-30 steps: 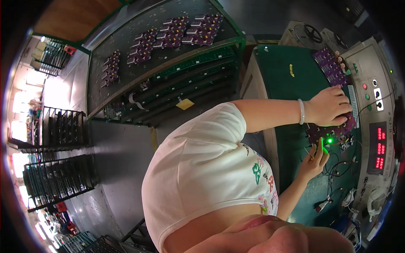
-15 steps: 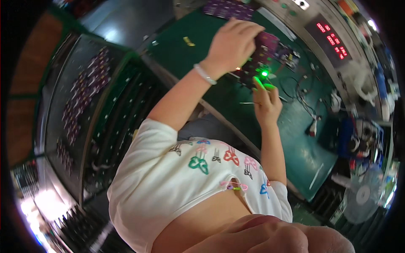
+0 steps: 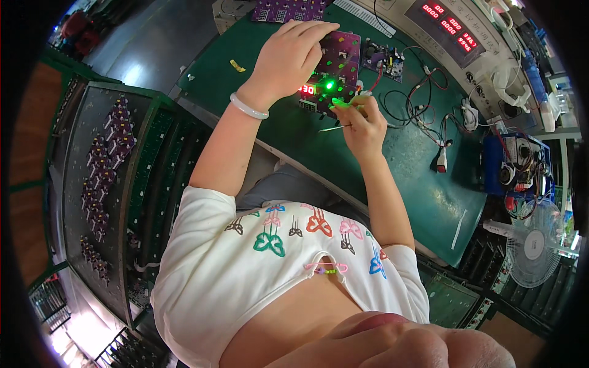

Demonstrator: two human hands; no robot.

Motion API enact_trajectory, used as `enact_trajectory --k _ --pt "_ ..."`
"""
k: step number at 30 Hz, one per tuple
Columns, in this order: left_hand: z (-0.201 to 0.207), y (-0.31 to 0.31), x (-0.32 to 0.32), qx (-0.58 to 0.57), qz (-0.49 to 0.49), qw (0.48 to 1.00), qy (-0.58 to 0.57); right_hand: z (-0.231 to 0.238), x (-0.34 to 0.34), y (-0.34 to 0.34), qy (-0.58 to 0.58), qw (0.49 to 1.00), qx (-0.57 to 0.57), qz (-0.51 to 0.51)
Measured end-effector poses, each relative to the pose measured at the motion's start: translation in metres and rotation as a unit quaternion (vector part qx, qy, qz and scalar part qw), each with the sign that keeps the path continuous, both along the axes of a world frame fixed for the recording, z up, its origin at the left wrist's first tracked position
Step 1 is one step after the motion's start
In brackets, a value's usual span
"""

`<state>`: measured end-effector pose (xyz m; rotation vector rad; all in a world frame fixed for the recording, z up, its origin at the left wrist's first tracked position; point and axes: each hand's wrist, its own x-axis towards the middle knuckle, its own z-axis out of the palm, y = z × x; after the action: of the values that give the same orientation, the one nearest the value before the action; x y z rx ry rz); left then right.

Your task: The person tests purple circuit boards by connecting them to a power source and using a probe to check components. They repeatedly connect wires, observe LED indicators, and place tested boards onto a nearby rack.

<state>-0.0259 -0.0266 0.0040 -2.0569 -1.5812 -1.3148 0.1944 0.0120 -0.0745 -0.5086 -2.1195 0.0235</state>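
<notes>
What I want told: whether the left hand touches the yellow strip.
Apart. The head view shows a gap of bare green tabletop between the left hand and the yellow strip.

Circuit board [image 3: 345, 60] on table [image 3: 411, 184], small board [image 3: 383, 59] right; cables [image 3: 421, 111] farther right

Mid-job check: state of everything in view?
Purple board: green light and red digits lit
Meter: red digits lit
Left hand: laid over the purple board
Right hand: closed on a thin tool
Small board: lying on the table
Cable plug: loose on the table
Fan: running or stopped, cannot tell
</notes>
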Motion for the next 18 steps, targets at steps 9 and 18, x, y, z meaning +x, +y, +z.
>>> enact_trajectory --k 9,18 --pt "-0.001 0.002 0.001 0.008 0.013 1.0 0.011 0.003 -0.004 -0.001 0.004 1.0 -0.018 -0.015" --pt "-0.001 0.002 0.001 0.012 0.013 1.0 0.004 0.03 0.006 -0.023 -0.026 0.992 -0.12 0.0"
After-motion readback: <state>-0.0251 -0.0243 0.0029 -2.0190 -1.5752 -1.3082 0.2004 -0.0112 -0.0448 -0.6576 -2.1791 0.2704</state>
